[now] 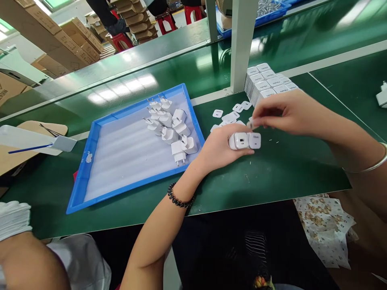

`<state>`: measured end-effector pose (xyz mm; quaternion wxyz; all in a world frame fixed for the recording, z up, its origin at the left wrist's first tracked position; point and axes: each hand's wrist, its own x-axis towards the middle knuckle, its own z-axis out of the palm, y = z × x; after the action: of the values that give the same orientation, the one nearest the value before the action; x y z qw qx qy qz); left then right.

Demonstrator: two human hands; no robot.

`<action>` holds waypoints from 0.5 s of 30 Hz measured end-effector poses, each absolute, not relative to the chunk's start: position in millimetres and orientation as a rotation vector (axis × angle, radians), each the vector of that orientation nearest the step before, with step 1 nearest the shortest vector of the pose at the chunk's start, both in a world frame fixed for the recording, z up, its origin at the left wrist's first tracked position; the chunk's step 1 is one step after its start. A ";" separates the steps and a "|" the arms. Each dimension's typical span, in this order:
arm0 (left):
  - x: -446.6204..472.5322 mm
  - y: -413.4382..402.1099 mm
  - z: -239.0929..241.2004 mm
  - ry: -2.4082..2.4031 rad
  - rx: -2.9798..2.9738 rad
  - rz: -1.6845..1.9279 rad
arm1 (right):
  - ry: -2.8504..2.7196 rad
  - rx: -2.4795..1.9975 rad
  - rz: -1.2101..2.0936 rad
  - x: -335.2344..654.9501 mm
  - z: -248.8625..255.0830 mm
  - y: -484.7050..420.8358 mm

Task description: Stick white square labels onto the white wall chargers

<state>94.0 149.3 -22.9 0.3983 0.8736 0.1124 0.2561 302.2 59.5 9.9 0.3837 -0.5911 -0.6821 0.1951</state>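
Note:
My left hand (218, 150) grips a white charger plug (244, 141) above the green table, its port face toward me. My right hand (279, 112) hovers just above the charger, thumb and forefinger pinched on a small white label sticker (250, 124). Several loose label stickers (229, 117) lie on the table right behind the hands. A stack of white label sheets (269, 82) stands against the white post further back.
A blue tray (90, 161) with white foam liner holds several white charger plugs (171, 127) at its far right. A white post (242, 40) rises behind. Another person's forearm and white glove (13, 219) sit at bottom left. Cardboard boxes are stacked at top left.

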 end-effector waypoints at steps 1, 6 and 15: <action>94.6 149.8 -23.8 0.321 2.192 0.727 | -1.612 -1.514 0.464 299.8 12.2 58.4; 96.6 148.9 -27.8 0.468 2.256 1.018 | -1.230 -1.290 0.714 282.1 21.9 51.1; 96.6 140.7 -29.4 0.405 2.403 1.113 | -1.255 -1.309 1.055 263.9 23.0 42.5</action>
<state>96.6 140.7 -29.4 0.2294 0.8730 0.1472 0.4044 263.9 42.5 23.0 0.4985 -0.5410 -0.5185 0.4358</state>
